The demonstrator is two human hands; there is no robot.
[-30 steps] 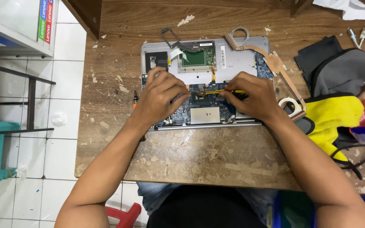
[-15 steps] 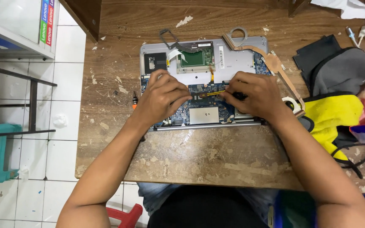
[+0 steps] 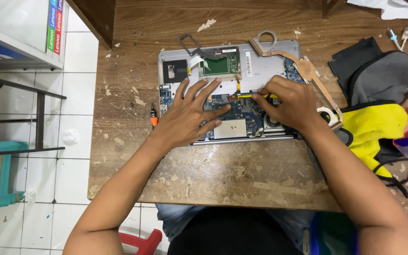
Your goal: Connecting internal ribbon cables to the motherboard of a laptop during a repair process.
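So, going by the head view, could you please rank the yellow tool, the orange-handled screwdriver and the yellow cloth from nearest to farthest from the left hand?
1. Yellow tool: just right of the left hand, over the board.
2. Orange-handled screwdriver: on the table, left of the laptop.
3. Yellow cloth: far right.

My left hand [image 3: 192,113] now lies flatter than a second ago, with the fingers spread wide over the blue board of the open laptop [image 3: 227,94]; before, they were curled close together. My right hand [image 3: 286,104] sits a little further right, and more of the yellow tool [image 3: 246,95] shows between both hands.
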